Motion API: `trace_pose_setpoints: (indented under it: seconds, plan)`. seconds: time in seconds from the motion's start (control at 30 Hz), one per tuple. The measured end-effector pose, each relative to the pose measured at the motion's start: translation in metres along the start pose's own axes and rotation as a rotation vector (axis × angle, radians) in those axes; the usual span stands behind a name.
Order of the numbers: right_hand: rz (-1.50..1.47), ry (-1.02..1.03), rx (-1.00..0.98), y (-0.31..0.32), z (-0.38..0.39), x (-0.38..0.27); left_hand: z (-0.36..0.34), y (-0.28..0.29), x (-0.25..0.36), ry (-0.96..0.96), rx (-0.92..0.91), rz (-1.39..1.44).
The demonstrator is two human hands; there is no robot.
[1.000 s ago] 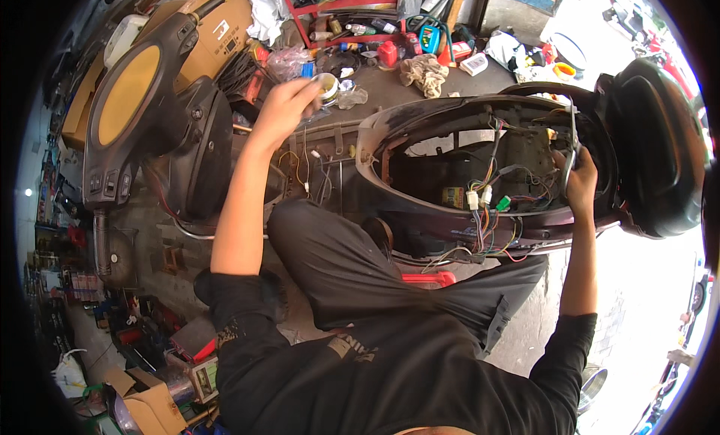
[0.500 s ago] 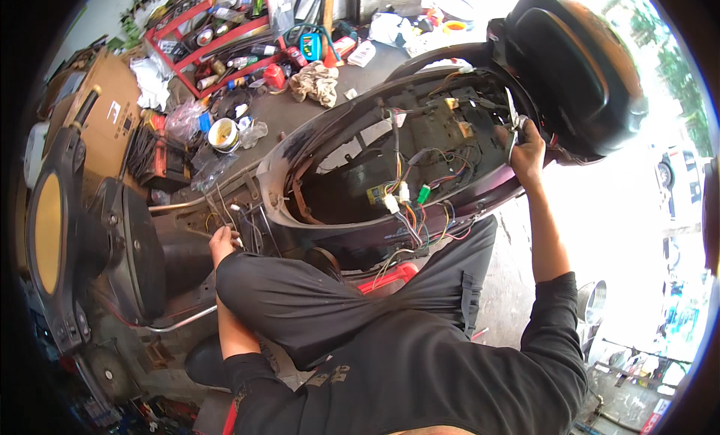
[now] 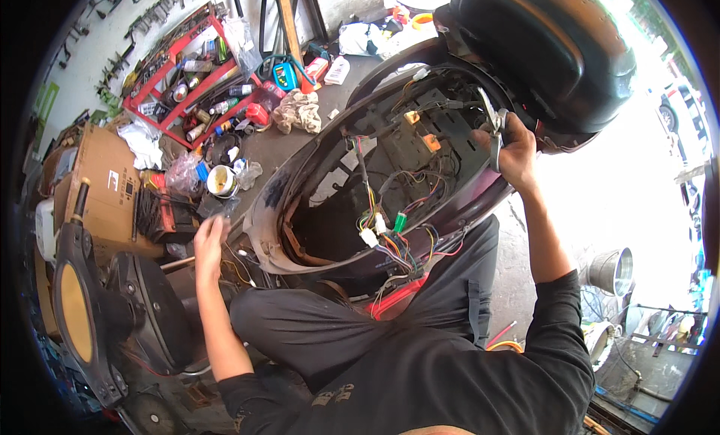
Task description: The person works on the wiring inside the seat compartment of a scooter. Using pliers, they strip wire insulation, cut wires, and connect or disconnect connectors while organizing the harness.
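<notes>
A pair of metal scissors (image 3: 491, 124) is in my right hand (image 3: 517, 151), held over the tail end of a stripped scooter body (image 3: 274, 247). My left hand (image 3: 211, 244) is raised beside the front end of that body, its fingers pinched together and slightly blurred. What lies between those fingers I cannot make out; thin loose wires (image 3: 238, 268) run just below it. Inside the open shell a wiring harness (image 3: 367, 184) spreads out, with white connectors (image 3: 368, 237) and a green connector (image 3: 400, 223) lying over the near rim.
A black top box (image 3: 532, 52) sits at the scooter's rear; its handlebar (image 3: 77, 311) is at the left. Beyond stand a red rack (image 3: 165, 109) of bottles, a white tub (image 3: 222, 181), a crumpled rag (image 3: 298, 111) and a cardboard box (image 3: 112, 176). A metal pot (image 3: 611, 271) is at the right.
My left hand has lifted away from the wires near the footboard. My right hand still holds the scissors over the rear of the body. The whole view has shifted.
</notes>
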State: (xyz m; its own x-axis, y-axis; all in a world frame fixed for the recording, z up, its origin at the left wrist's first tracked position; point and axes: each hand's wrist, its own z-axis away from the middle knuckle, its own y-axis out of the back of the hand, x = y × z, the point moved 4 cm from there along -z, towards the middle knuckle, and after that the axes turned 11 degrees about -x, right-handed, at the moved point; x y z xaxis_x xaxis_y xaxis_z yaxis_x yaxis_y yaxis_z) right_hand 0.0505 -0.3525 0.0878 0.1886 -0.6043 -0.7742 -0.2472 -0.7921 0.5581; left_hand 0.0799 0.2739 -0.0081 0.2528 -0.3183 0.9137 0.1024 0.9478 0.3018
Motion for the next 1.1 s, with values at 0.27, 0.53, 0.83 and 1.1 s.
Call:
trace_pose_setpoints:
  seconds: [0.27,0.53,0.83,1.1]
  plan:
    - [-0.055,-0.161,-0.006,0.009,0.006,0.003,-0.069,-0.247,0.188,-0.448,-0.556,-0.567]
    - [-0.411,-0.202,-0.019,0.012,0.004,0.023,-0.124,-0.377,0.163,-0.448,-0.537,-0.117]
    - [-0.921,-0.193,-0.103,0.011,-0.002,0.023,-0.122,-0.371,0.150,-0.339,-0.520,-0.337]
    - [-0.934,-0.159,-0.227,0.013,0.001,0.029,-0.141,-0.368,0.120,-0.064,-0.662,0.388]
